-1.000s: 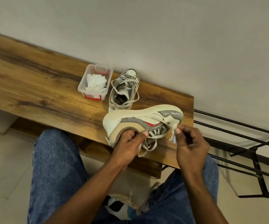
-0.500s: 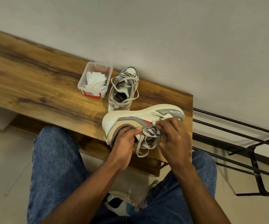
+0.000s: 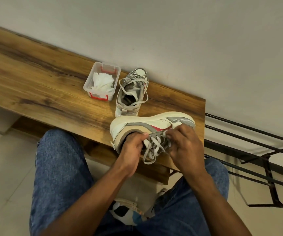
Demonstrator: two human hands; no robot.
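Note:
A cream sneaker (image 3: 147,123) with grey and red panels lies on its side at the near right end of the wooden bench (image 3: 43,86), sole toward the wall. My left hand (image 3: 134,147) grips its collar and tongue at the opening. My right hand (image 3: 183,145) pinches the grey laces (image 3: 156,147) over the eyelets, fingers curled. Loose lace loops hang toward the bench's front edge. The matching second sneaker (image 3: 130,94) stands upright behind it, unlaced, toe toward the wall.
A clear plastic box (image 3: 101,80) with red clips holds white wipes, left of the second sneaker. A black metal rack (image 3: 256,159) stands right of the bench. My jeans-clad knees are below; another shoe (image 3: 127,212) lies on the floor between them.
My right hand moved left from the sneaker's toe, where it held a lace end, onto the laces over the eyelets. My left hand kept its hold at the collar.

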